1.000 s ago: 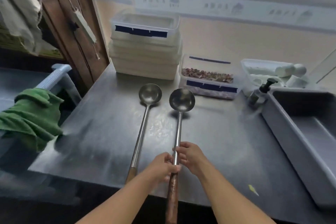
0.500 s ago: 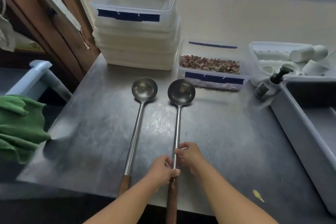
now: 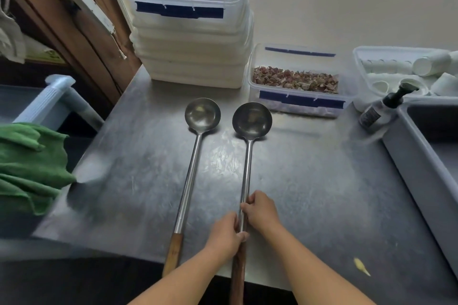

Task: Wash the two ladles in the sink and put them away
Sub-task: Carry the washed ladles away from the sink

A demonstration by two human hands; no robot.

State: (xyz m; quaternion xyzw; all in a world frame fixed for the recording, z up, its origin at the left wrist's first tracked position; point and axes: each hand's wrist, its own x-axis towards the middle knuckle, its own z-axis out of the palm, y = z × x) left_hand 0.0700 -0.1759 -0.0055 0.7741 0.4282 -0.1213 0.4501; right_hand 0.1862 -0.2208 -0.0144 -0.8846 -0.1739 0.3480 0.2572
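— Since a second ago, what has shifted?

— Little among the objects: both hands hold the same shaft as before. Only the view has tipped down and closer, so the stacked tubs sit higher in the picture.

— Start with the big things.

— The steel table [image 3: 309,181] carries everything. Right of the grip and well apart is the grey sink [image 3: 426,156]. Far beyond the grip stand the stacked tubs [image 3: 190,39], with a tub of dried scraps [image 3: 295,82] beside them. Off to the left of the grip hangs a green cloth [image 3: 29,166].

— And the ladles?

— The right ladle [image 3: 251,121] lies flat, its bowl far ahead of the grip. The left hand [image 3: 226,236] and the right hand [image 3: 260,213] are both wrapped narrow round its shaft, just above the wooden handle. The left ladle [image 3: 202,114] lies just beside the grip, to its left, untouched.

— Which step is this?

— The very start, I judge: picking up, with no washing begun. Next, one hand should free itself to take the left ladle, then both go right to the sink.
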